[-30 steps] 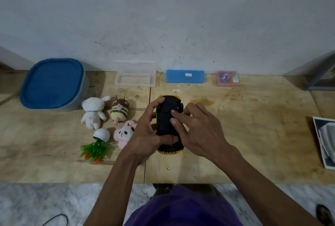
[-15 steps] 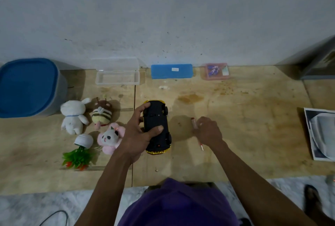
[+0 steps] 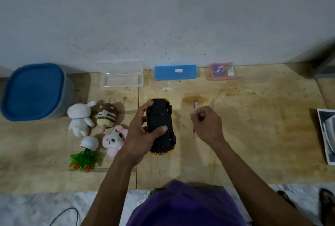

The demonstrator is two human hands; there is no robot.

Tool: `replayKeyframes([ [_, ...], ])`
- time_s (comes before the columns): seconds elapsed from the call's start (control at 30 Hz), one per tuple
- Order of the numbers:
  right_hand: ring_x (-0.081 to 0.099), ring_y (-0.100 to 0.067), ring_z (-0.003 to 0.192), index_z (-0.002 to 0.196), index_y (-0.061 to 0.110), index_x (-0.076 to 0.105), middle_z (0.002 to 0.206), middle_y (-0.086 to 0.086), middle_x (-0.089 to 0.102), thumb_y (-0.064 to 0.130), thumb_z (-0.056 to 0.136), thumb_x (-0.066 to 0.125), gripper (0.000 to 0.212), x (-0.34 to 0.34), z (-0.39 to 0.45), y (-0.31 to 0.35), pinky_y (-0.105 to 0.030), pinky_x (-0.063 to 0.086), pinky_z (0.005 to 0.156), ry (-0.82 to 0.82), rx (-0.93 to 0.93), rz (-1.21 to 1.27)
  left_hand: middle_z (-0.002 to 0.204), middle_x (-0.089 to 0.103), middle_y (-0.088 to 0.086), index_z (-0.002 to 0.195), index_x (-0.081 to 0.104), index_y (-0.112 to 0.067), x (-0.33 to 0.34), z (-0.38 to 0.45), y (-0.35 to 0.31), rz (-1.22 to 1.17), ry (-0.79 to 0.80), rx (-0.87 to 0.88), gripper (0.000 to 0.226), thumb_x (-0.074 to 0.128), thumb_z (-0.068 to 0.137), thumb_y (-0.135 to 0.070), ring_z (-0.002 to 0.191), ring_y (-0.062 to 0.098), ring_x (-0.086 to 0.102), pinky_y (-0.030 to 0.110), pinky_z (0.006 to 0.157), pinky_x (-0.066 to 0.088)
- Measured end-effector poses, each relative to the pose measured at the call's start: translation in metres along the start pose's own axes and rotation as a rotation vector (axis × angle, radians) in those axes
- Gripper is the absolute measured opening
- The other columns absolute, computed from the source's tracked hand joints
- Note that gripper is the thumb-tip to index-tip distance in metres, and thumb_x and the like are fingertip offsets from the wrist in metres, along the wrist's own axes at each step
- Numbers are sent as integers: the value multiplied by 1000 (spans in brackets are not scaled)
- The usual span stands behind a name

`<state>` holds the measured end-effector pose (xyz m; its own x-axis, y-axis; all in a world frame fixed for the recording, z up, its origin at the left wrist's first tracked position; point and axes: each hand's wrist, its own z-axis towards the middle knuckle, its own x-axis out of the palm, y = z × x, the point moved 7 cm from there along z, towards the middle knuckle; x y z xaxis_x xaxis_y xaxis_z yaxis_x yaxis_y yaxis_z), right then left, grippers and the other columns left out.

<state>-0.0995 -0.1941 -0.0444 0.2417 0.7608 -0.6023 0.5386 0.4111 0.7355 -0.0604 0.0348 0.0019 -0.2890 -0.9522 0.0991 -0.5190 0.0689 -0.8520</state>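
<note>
A yellow toy car (image 3: 161,127) lies upside down on the wooden table (image 3: 253,135), its black underside facing up. My left hand (image 3: 141,135) grips it, thumb across the underside and fingers over its far end. My right hand (image 3: 208,126) is to the right of the car, its fingers curled round a thin red screwdriver (image 3: 194,117) that points along the table top.
Left of the car lie a white rabbit plush (image 3: 79,117), a bee plush (image 3: 106,116), a pink plush (image 3: 114,138) and a toppled small plant pot (image 3: 87,151). At the back stand a blue-lidded tub (image 3: 34,91), a clear open case (image 3: 121,77), a blue box (image 3: 175,72) and a pink box (image 3: 222,71). Printed paper (image 3: 326,135) lies far right.
My right hand left the car's underside, went right to the table and took hold of the screwdriver. My left hand still holds the car.
</note>
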Motion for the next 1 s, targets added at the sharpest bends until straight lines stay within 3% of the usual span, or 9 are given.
replayKeyframes([
  [0.03, 66, -9, 72, 96, 17, 58, 77, 9, 66, 23, 93, 68, 12, -14, -8, 25, -10, 50, 67, -64, -60, 119, 129, 60, 11, 135, 49, -45, -1, -3, -3, 8, 3, 11, 77, 78, 82, 3, 111, 33, 67, 57, 85, 59],
  [0.13, 71, -12, 80, 122, 28, 49, 81, 6, 72, 21, 93, 68, 35, -47, -35, 92, -38, 60, 76, -128, -254, 438, 131, 59, 8, 136, 48, -47, -4, -13, -10, 36, 7, 58, 78, 78, 83, 1, 110, 30, 67, 54, 83, 61],
  [0.27, 73, -20, 83, 150, 27, 31, 86, 2, 74, 14, 97, 62, 63, -57, -70, 145, -44, 61, 77, -101, -487, 506, 131, 59, 6, 138, 46, -47, -4, -30, -19, 33, 8, 126, 82, 78, 82, 4, 109, 24, 67, 47, 82, 62],
  [0.43, 75, -19, 86, 149, 23, 36, 91, -1, 75, 10, 96, 64, 61, -43, -96, 153, -48, 60, 79, -100, -574, 504, 132, 58, 5, 141, 45, -43, -5, -54, -25, 48, 22, 206, 82, 77, 82, 5, 105, 12, 68, 34, 78, 62],
  [0.8, 75, -18, 86, 144, 22, 39, 92, -4, 76, 12, 96, 66, 56, -39, -128, 148, -48, 60, 82, -146, -573, 549, 131, 58, 9, 135, 47, -52, -14, -85, -21, 47, 42, 233, 82, 81, 78, -5, 112, 23, 66, 50, 88, 60],
  [1.0, 75, -17, 85, 143, 17, 39, 91, -3, 76, 9, 95, 67, 56, -42, -139, 147, -46, 60, 80, -180, -588, 525, 127, 59, 3, 141, 46, -41, -11, -95, -22, 55, 40, 259, 82, 79, 81, 4, 102, 8, 67, 44, 85, 62],
])
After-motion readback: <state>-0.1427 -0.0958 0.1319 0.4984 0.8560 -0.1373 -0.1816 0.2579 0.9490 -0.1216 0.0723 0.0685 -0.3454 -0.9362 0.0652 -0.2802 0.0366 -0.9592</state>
